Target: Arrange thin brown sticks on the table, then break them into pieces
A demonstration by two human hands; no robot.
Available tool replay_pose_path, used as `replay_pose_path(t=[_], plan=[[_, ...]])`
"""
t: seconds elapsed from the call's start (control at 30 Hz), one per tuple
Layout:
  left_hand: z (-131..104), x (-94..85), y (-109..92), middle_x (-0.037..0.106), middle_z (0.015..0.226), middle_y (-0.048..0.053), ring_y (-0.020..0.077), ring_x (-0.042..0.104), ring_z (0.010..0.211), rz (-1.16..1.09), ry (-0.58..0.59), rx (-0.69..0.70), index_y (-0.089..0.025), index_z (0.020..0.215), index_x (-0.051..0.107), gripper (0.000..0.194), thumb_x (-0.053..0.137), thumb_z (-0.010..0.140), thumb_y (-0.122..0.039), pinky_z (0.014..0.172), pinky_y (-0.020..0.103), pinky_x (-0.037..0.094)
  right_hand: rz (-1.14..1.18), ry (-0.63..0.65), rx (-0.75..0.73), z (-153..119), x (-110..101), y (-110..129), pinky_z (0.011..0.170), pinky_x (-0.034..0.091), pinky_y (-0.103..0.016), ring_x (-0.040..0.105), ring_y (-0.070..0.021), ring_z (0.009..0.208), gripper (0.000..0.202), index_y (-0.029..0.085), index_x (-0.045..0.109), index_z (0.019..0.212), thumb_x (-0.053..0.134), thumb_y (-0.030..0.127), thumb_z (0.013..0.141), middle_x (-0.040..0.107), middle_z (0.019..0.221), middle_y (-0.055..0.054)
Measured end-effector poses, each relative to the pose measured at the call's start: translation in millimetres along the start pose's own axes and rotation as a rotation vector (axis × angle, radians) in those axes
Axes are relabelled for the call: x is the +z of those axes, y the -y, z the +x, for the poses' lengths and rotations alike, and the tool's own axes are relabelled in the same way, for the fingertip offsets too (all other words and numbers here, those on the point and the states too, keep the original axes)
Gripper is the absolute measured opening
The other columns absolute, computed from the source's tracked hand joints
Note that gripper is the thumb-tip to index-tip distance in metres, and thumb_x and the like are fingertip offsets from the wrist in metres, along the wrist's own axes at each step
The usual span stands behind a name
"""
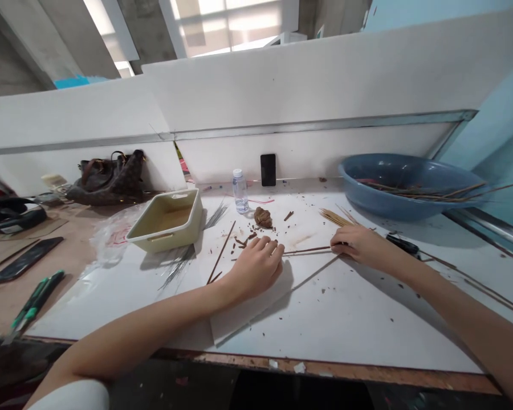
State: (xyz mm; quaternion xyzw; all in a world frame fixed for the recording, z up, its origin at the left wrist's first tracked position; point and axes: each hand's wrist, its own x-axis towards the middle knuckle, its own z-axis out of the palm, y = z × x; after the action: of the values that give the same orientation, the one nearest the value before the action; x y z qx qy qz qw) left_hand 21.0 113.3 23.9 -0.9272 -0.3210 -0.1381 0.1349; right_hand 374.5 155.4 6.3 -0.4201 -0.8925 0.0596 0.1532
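A thin brown stick runs between my two hands, just above a white board lying on the paper-covered table. My left hand is palm down with bent fingers over the stick's left part; its fingertips are partly hidden. The other end is pinched by my right hand, whose thumb and fingers are closed. Beyond the hands sits a brown clay-like lump with crumbs around it. A bundle of pale thin sticks lies just behind my right hand. Another dark stick rests left of my left hand.
A blue basin holding long sticks stands back right, near a black-handled tool. Left are a yellowish tub, thin wires and a green-black cutter. A water bottle and phone stand at the back.
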Motion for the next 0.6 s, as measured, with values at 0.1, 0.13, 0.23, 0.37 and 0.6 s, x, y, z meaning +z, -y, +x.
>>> replay_pose_path(t=[0.1, 0.13, 0.23, 0.37, 0.6], plan=[[-11.4, 13.1, -4.1, 0.074, 0.133, 0.018, 0.0334, 0.066, 0.125, -0.007, 0.003, -0.001, -0.009, 0.141, 0.061, 0.038, 0.043, 0.109, -0.02, 0.106, 0.049, 0.052, -0.149, 0.003, -0.058, 11.9, -2.3, 12.0, 0.08, 0.053, -0.04, 0.07, -0.024, 0.085, 0.032, 0.026, 0.076, 0.092, 0.048, 0.031, 0.108, 0.076, 0.093, -0.007], [-14.6, 16.6, -5.7, 0.072, 0.139, 0.019, 0.0334, 0.066, 0.13, -0.019, 0.012, -0.002, -0.008, 0.145, 0.059, 0.041, 0.044, 0.109, -0.021, 0.111, 0.049, 0.051, -0.199, 0.005, -0.076, 15.3, -3.2, 19.1, 0.082, 0.053, -0.042, 0.07, -0.0254, 0.087, 0.032, 0.024, 0.076, 0.093, 0.048, 0.03, 0.107, 0.075, 0.093, -0.008], [-20.8, 23.7, -10.0, 0.061, 0.157, 0.024, 0.034, 0.057, 0.147, -0.047, 0.062, -0.056, 0.0, 0.153, 0.052, 0.052, 0.042, 0.11, -0.028, 0.125, 0.048, 0.041, -0.289, -0.075, -0.054, 21.3, -0.2, 50.4, 0.092, 0.053, -0.05, 0.069, -0.0331, 0.101, 0.03, 0.018, 0.077, 0.105, 0.048, 0.027, 0.105, 0.075, 0.101, -0.014], [-22.3, 27.1, -12.8, 0.05, 0.165, 0.027, 0.0335, 0.046, 0.158, -0.074, 0.154, -0.153, 0.003, 0.16, 0.044, 0.064, 0.037, 0.112, -0.039, 0.132, 0.047, 0.032, -0.239, -0.205, -0.024, 20.9, 25.0, 96.5, 0.11, 0.051, -0.054, 0.065, -0.0359, 0.127, 0.047, 0.007, 0.065, 0.143, 0.046, 0.035, 0.11, 0.072, 0.135, -0.023], [-21.3, 29.2, -13.8, 0.044, 0.167, 0.03, 0.0375, 0.04, 0.16, -0.076, 0.22, -0.21, 0.007, 0.161, 0.043, 0.069, 0.033, 0.113, -0.041, 0.133, 0.052, 0.031, -0.135, -0.081, 0.039, 20.0, 66.3, 96.7, 0.134, 0.03, -0.055, 0.032, -0.0285, 0.164, 0.071, 0.014, 0.031, 0.173, 0.038, 0.053, 0.114, 0.039, 0.175, -0.016]])
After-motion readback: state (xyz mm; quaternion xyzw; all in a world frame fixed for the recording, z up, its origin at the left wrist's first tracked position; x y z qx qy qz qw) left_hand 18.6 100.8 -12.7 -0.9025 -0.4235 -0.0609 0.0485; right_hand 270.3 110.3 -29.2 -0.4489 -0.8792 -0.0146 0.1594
